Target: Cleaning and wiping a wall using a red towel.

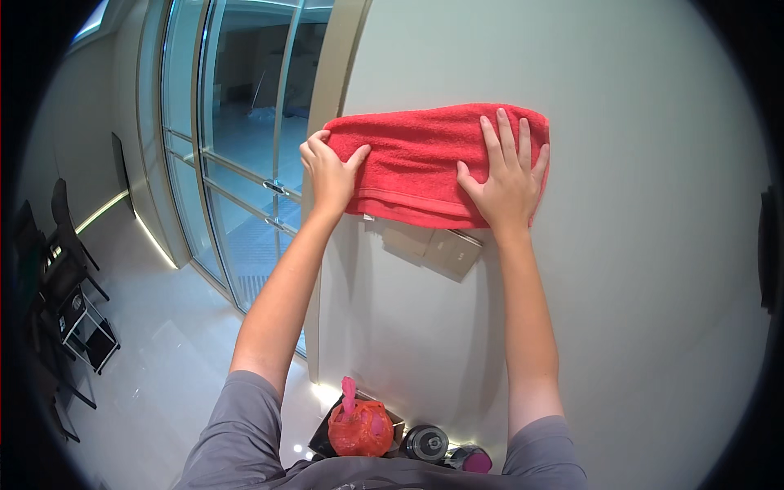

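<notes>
A folded red towel (416,159) is spread against a pale wall (625,245) in front of me. My left hand (331,171) grips its left edge, fingers curled around the side and thumb on the front. My right hand (505,177) lies flat on the right part of the towel, fingers spread and pointing up. The towel has shallow creases and layered lower edges, with a small white tag at the lower left. Below it, a wall switch panel (453,254) shows partly; the towel hides its upper edge.
Glass doors (245,141) with metal handles stand at left. On the floor near me are a box holding a red plastic bag (361,429), a dark round container (425,443) and a purple-topped item (476,460). Dark chairs (67,233) and a small cart (92,331) stand far left.
</notes>
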Demonstrator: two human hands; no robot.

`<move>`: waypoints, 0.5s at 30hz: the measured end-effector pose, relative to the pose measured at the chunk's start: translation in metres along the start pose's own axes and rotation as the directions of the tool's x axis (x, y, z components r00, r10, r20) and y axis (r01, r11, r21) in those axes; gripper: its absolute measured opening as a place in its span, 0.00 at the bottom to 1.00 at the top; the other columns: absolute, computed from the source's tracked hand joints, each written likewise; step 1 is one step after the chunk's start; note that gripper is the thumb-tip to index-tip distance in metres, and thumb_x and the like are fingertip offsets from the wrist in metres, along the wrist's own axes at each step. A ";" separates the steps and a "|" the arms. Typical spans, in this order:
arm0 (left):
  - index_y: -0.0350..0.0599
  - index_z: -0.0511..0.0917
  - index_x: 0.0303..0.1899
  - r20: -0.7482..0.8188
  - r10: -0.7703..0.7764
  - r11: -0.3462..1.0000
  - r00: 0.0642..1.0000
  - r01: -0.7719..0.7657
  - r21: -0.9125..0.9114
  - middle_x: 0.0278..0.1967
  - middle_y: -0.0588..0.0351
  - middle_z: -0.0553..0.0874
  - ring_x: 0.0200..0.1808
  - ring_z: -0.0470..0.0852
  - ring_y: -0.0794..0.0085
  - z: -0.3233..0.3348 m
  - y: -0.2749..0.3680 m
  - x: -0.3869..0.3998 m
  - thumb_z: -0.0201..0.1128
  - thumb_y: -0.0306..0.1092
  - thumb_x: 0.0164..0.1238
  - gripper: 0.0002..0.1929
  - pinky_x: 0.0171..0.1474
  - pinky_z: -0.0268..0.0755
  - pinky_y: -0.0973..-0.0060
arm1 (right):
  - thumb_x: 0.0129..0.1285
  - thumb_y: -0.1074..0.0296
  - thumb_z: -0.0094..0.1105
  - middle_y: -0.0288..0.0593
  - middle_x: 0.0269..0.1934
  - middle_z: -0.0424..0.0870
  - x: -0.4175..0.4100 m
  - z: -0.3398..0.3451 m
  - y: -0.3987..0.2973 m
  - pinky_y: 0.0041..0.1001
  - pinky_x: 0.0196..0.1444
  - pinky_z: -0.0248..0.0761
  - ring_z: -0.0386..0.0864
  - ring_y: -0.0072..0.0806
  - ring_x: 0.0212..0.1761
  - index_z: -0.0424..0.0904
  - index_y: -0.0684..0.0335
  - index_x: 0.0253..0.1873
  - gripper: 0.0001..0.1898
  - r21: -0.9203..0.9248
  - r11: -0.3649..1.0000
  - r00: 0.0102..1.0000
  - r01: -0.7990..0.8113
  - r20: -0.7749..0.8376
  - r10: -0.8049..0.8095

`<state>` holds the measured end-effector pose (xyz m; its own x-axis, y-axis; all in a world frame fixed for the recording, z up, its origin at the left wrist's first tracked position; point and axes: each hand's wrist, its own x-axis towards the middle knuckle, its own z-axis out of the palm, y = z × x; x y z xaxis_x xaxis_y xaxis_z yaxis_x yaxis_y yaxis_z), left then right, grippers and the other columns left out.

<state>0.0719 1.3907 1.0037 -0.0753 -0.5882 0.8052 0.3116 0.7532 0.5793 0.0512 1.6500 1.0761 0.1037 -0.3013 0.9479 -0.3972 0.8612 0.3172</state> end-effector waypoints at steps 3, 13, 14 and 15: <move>0.36 0.73 0.54 0.110 -0.147 0.984 0.983 0.156 -0.082 0.56 0.38 0.77 0.59 0.77 0.45 0.006 -0.012 0.015 0.78 0.46 0.57 0.31 0.59 0.72 0.57 | 0.58 0.45 0.65 0.26 0.77 0.64 0.012 0.000 0.001 0.57 0.79 0.46 0.56 0.33 0.81 0.71 0.39 0.72 0.35 0.026 1.000 1.000 0.007 0.004 -0.007; 0.36 0.75 0.53 0.134 0.144 0.944 0.980 -0.096 -0.315 0.41 0.45 0.89 0.42 0.90 0.58 0.022 0.011 0.036 0.75 0.39 0.63 0.24 0.44 0.81 0.67 | 0.62 0.60 0.62 0.44 0.74 0.67 -0.017 0.022 0.029 0.59 0.77 0.46 0.58 0.41 0.80 0.75 0.50 0.68 0.27 0.037 0.992 0.919 -0.124 -0.374 0.129; 0.36 0.74 0.54 0.180 0.160 0.925 0.971 -0.084 -0.370 0.39 0.46 0.90 0.39 0.91 0.61 0.026 0.010 0.037 0.76 0.40 0.62 0.26 0.41 0.82 0.69 | 0.61 0.64 0.64 0.49 0.68 0.71 -0.020 0.016 0.035 0.53 0.73 0.52 0.62 0.44 0.76 0.73 0.57 0.66 0.27 0.029 0.990 0.891 -0.141 -0.432 0.140; 0.36 0.74 0.54 0.213 0.175 0.917 0.961 -0.080 -0.391 0.39 0.46 0.90 0.39 0.91 0.61 0.029 0.014 0.036 0.76 0.40 0.62 0.26 0.41 0.82 0.69 | 0.61 0.64 0.64 0.49 0.68 0.71 -0.030 0.009 0.043 0.53 0.73 0.52 0.62 0.44 0.76 0.73 0.57 0.66 0.27 -0.005 0.986 0.894 -0.167 -0.424 0.149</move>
<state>0.0461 1.3888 1.0442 -0.2195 -0.3714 0.9022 0.6618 0.6228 0.4174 0.0231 1.6920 1.0612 0.4198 0.0325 0.9071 -0.4045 0.9013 0.1549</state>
